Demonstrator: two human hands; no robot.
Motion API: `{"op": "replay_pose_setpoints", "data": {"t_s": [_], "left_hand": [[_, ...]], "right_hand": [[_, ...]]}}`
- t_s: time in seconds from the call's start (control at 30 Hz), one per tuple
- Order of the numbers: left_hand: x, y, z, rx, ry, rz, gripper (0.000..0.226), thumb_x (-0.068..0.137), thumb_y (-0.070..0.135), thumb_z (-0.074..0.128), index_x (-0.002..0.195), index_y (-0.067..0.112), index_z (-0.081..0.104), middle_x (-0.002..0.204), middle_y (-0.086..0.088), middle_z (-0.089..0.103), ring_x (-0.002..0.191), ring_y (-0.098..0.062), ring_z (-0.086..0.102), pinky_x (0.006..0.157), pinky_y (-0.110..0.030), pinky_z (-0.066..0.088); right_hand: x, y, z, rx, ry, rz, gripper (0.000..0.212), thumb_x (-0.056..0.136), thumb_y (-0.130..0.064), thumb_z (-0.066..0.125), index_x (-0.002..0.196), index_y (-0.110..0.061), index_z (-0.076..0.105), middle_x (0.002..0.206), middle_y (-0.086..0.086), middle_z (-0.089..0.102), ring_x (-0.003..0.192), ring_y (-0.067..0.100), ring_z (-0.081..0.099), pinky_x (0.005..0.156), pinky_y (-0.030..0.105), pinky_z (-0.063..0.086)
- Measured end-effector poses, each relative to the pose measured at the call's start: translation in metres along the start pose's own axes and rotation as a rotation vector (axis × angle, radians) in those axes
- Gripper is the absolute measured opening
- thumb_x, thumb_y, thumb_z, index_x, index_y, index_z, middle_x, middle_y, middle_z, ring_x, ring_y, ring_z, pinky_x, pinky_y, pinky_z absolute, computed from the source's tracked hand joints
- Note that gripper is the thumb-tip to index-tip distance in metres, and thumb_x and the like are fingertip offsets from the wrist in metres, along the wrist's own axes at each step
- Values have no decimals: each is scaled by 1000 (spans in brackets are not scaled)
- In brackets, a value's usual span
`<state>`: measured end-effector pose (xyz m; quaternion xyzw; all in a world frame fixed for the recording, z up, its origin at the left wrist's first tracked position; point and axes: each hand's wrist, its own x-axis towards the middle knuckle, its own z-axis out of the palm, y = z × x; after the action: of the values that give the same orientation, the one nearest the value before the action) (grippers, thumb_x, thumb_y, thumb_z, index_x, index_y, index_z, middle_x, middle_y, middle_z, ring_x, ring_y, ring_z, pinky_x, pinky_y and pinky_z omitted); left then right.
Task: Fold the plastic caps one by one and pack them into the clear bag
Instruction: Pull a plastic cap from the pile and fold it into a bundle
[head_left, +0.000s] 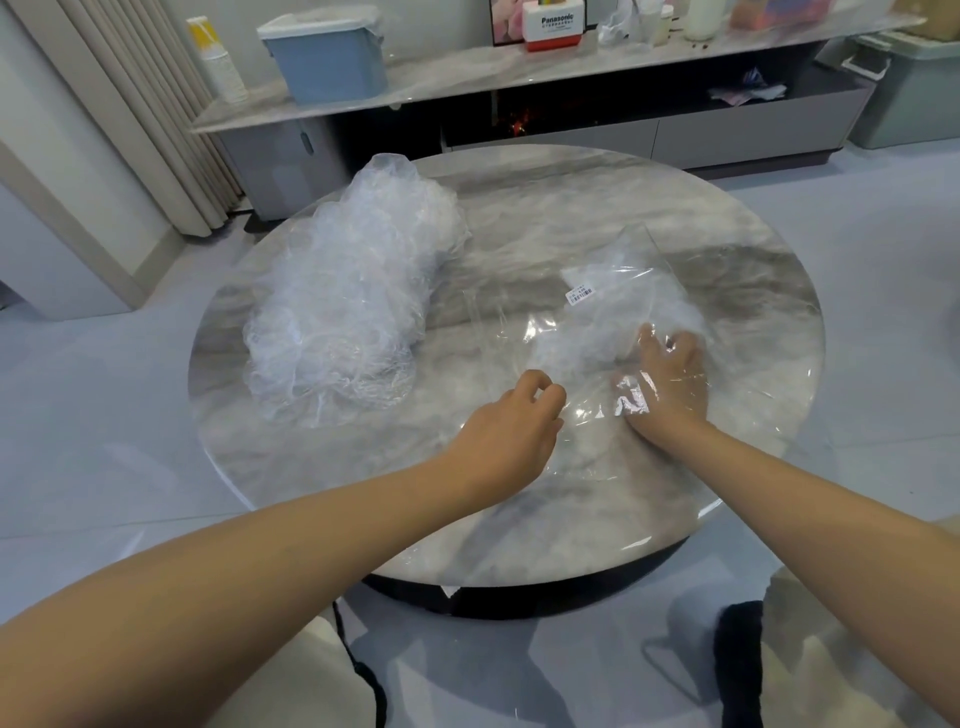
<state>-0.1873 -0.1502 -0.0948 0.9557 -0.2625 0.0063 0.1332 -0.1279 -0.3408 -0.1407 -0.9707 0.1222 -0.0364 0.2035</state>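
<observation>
A big heap of crinkled clear plastic caps (353, 296) lies on the left half of the round marble table (545, 208). The clear bag (634, 291), with a small white barcode label, lies flat on the right half and holds several folded caps. My right hand (662, 382) is inside the bag's mouth, seen through the film, fingers curled round a folded cap. My left hand (511, 431) pinches the bag's open edge at its near left side.
Beyond the table runs a long low cabinet (571, 98) carrying a blue lidded box (327, 54), stacked paper cups (221, 62) and a red-and-white carton (553, 26). A curtain (135, 104) hangs at the left. A green bin (914, 88) stands at the far right.
</observation>
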Motion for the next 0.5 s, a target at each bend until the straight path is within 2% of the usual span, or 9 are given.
{"op": "replay_pose_setpoints", "data": {"t_s": [0.1,0.17,0.3,0.37,0.4,0.43,0.5], "left_hand": [[0,0,2,-9,19,19,20,100,19,42,110,2,49,129,-12,44,66,-23,35,57,-32,32],[1,0,3,-4,20,24,20,100,19,42,109,2,49,129,-11,44,66,-23,36,57,-32,32],[2,2,5,-7,50,49,19,99,18,43,107,1,50,127,-13,45,65,-24,35,56,-32,31],[4,2,5,-8,60,60,19,99,17,44,107,1,51,126,-14,46,65,-24,35,56,-33,31],[4,2,6,-12,66,65,19,98,17,44,107,1,51,126,-14,46,65,-24,35,56,-33,31],[5,2,7,-19,74,71,19,98,16,45,107,0,51,125,-14,47,65,-24,34,56,-33,31],[6,1,8,-23,88,83,18,97,16,47,105,0,52,123,-15,48,65,-24,35,55,-33,31]], "right_hand": [[-8,-3,1,-45,80,-62,71,80,-16,62,142,-13,26,133,15,28,121,31,32,103,38,31],[-10,-4,-2,-35,136,-96,59,83,-17,59,136,-11,34,127,15,35,116,32,36,97,38,34],[-15,-3,1,-40,215,-241,28,79,-1,52,107,1,54,105,19,51,96,37,50,82,42,38],[-20,-2,3,-35,212,-351,27,79,-2,43,98,3,61,98,19,58,91,39,56,79,42,44],[-19,-1,7,-49,189,-410,35,81,-6,38,104,3,63,105,19,59,98,41,57,83,43,44],[-18,-1,9,-63,134,-430,42,85,-9,36,118,2,59,122,19,56,113,42,52,95,44,40],[-14,-1,11,-93,43,-394,50,93,-14,35,142,-10,40,151,15,31,138,36,31,112,44,23]]}}
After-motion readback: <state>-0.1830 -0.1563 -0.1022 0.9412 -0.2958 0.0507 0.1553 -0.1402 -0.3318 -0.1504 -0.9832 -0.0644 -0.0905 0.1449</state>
